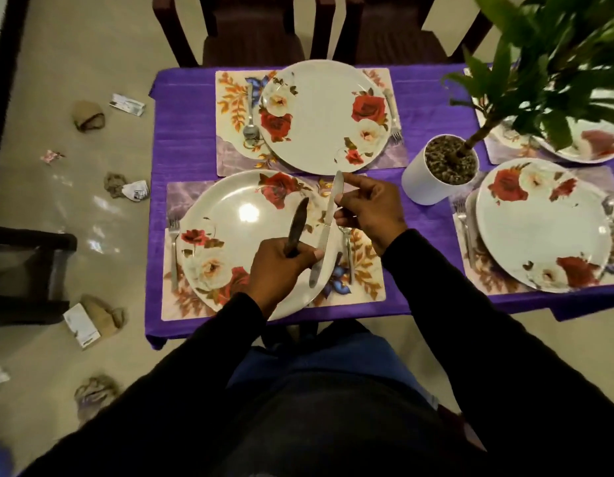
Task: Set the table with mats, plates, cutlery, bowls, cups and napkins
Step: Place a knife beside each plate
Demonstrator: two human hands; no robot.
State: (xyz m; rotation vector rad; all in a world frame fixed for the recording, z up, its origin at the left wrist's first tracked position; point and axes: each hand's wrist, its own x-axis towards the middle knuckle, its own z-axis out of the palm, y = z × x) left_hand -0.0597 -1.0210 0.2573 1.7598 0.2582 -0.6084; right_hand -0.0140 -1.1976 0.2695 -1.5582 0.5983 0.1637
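My left hand (281, 266) grips a dark knife (297, 225) by its handle, blade pointing up over the near plate (236, 232). My right hand (367, 208) pinches a shiny knife (327, 222) near its blade, and the knife hangs above the plate's right rim. The near plate sits on a floral mat (367, 280), with a fork (174, 249) on its left and a spoon (348, 253) on its right. A far plate (324, 115) rests on its own mat (229, 98), with a spoon (250, 122) beside it.
A white pot (432, 177) with a leafy plant (539, 63) stands between the settings. Two more plates (542, 228) lie at the right, the near one with a fork (465, 228). Dark chairs (250, 29) stand at the far edge. Crumpled scraps (88, 115) litter the floor at left.
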